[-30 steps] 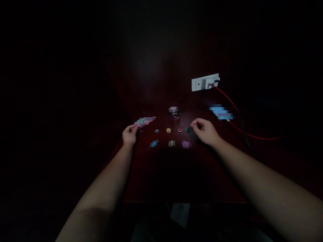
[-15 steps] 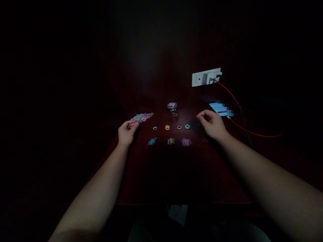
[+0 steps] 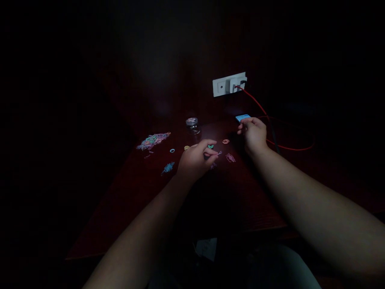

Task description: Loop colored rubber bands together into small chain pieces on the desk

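Note:
My left hand (image 3: pixel 197 159) is over the middle of the dark red table, thumb and finger pinched on a small purple rubber band (image 3: pixel 219 153). Under its fingertips lies a purple rubber band pile (image 3: pixel 213 165), partly hidden. A pink pile (image 3: pixel 231 157) sits just right of it. Fingers curled, my right hand (image 3: pixel 255 135) hovers near the phone; whether it holds anything is hidden. Coloured rings line up behind the piles: blue (image 3: pixel 172 151), yellow (image 3: pixel 186 148), green (image 3: pixel 211 147) and orange (image 3: pixel 225 141). A blue band pile (image 3: pixel 167 168) lies left of my left hand.
A mixed heap of rubber bands (image 3: pixel 153 140) lies at the left. Behind the rings stands a clear lidded jar (image 3: pixel 191 122). A lit phone (image 3: pixel 242 118) is partly covered by my right hand. A red cable (image 3: pixel 255 98) hangs from the wall socket (image 3: pixel 221 87).
My left hand has moved right from the mixed heap to the purple pile. My right hand has shifted toward the phone, uncovering the orange ring and the pink pile. The view has turned slightly.

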Motion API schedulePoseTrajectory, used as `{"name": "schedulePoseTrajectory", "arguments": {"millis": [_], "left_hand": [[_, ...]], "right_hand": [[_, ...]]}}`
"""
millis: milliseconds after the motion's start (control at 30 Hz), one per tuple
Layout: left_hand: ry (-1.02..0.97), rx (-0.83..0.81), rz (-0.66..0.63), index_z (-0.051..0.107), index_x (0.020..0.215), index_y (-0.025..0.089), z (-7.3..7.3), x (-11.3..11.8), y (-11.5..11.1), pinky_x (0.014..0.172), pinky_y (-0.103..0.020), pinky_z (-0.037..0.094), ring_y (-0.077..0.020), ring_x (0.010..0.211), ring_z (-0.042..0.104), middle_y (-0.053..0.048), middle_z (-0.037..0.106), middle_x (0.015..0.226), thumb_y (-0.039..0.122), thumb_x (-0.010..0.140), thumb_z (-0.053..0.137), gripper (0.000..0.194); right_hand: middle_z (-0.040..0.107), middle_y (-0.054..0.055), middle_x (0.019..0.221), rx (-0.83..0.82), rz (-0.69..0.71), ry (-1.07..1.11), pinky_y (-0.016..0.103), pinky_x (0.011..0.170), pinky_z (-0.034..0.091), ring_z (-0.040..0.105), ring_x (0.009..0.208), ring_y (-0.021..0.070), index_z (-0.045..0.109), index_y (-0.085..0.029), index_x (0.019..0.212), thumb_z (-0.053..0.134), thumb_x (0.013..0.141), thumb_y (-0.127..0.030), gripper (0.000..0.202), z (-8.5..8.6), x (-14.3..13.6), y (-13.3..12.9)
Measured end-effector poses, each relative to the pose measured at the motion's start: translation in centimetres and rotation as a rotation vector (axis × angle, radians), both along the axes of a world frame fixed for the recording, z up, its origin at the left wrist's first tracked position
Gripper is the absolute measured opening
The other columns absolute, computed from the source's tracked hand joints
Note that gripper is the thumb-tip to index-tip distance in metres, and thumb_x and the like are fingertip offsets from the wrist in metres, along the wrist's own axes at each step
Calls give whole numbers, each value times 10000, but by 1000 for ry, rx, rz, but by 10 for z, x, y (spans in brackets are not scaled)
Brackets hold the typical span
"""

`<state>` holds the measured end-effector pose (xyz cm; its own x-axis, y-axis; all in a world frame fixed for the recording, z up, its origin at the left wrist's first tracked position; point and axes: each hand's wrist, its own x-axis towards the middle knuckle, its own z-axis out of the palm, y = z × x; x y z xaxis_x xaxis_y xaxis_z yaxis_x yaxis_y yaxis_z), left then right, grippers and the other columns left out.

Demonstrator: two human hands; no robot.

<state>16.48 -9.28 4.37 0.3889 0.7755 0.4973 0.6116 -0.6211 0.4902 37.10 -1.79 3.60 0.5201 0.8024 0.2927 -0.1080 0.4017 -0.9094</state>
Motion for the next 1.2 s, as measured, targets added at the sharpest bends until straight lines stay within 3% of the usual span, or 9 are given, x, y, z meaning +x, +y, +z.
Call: {"name": "schedulePoseTrajectory", "arguments": {"millis": [200, 467, 900, 1000, 1200], "left_hand": [[72, 63, 2, 562, 1096, 271, -2, 3, 7, 818, -294, 503, -151, 877, 692, 55, 748, 893, 179, 778, 691, 356], [131, 89, 22, 571, 1077, 264, -8, -13, 1, 760, -273, 485, -149, 862, 683, 56, 748, 876, 182, 769, 695, 341], [131, 21, -34, 575, 1042, 254, -17, -24, 10, 730, -253, 502, -123, 804, 693, 61, 740, 873, 180, 750, 706, 329], [120, 33, -23, 572, 1037, 259, -16, -24, 10, 734, -250, 504, -124, 817, 694, 66, 740, 867, 174, 747, 707, 332], [34, 34, 26, 590, 987, 248, -10, -25, 7, 700, -239, 511, -123, 782, 695, 46, 740, 856, 182, 759, 690, 258]], "right_hand": [[525, -37, 540, -35, 134, 26, 168, 404, 337, 457, 405, 57, 548, -164, 716, 451, 767, -84, 136, 4, -6, -5], [505, -41, 557, -22, 33, 50, 172, 392, 345, 439, 407, 56, 534, -177, 724, 473, 775, -162, 81, -3, 0, 1], [508, -35, 546, -28, 88, 33, 176, 407, 339, 447, 417, 63, 550, -171, 721, 472, 750, -138, 90, -1, -4, -3], [525, -33, 561, -42, 203, -79, 194, 434, 361, 457, 434, 71, 563, -169, 731, 502, 746, -161, 64, -1, -8, -6], [618, 10, 690, 48, 684, -705, 216, 506, 374, 494, 557, 90, 674, -131, 852, 623, 708, -199, 167, 1, -25, -30]]}}
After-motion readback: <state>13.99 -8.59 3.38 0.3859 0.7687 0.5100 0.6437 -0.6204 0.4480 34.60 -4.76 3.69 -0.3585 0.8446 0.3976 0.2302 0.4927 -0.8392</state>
